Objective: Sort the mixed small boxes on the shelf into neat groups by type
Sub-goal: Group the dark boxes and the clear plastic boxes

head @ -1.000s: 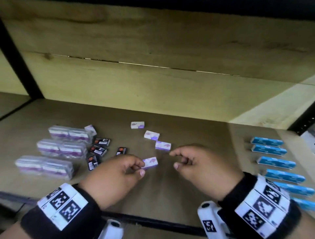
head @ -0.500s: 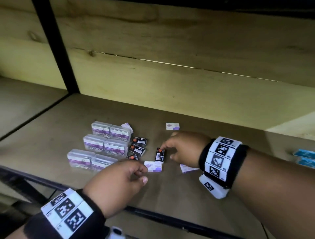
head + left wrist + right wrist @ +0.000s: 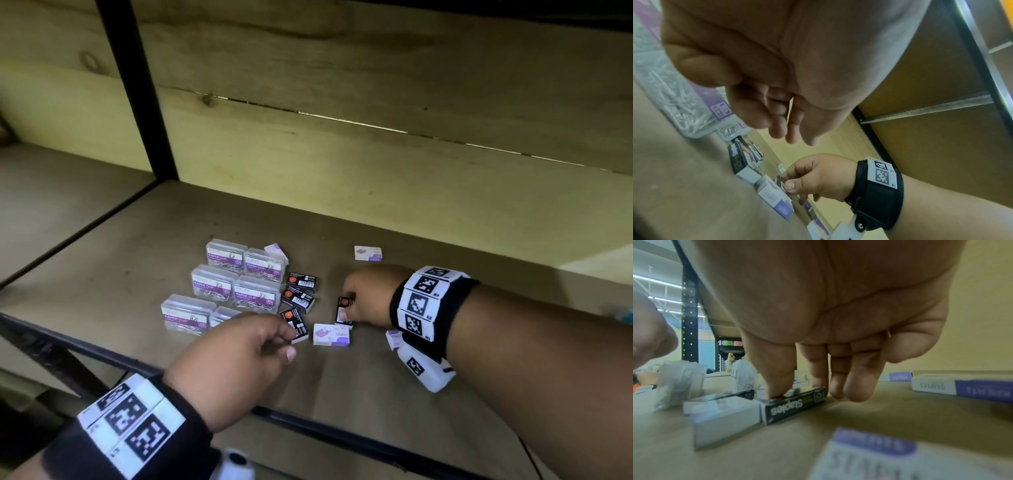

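My right hand (image 3: 347, 308) reaches across to the left and pinches a black staples box (image 3: 343, 310) that lies on the shelf; in the right wrist view the thumb (image 3: 777, 386) presses on top of this box (image 3: 793, 405). A white-and-purple staples box (image 3: 331, 334) lies right beside it. My left hand (image 3: 291, 342) hovers with loosely curled fingers and holds nothing; its fingertips are next to another black box (image 3: 296, 325). Two more black boxes (image 3: 301, 281) lie beside several clear paper clip boxes (image 3: 222, 284).
More white-and-purple boxes lie at the back (image 3: 368, 253) and under my right wrist (image 3: 394, 338). A black upright post (image 3: 137, 89) stands at the left. The shelf's dark front rail (image 3: 308, 425) runs below my hands. A blue box (image 3: 625, 313) shows at the right edge.
My left hand let go of the white-and-purple box, which now lies on the shelf. My right hand moved left and took hold of a black staples box. The view swung left.
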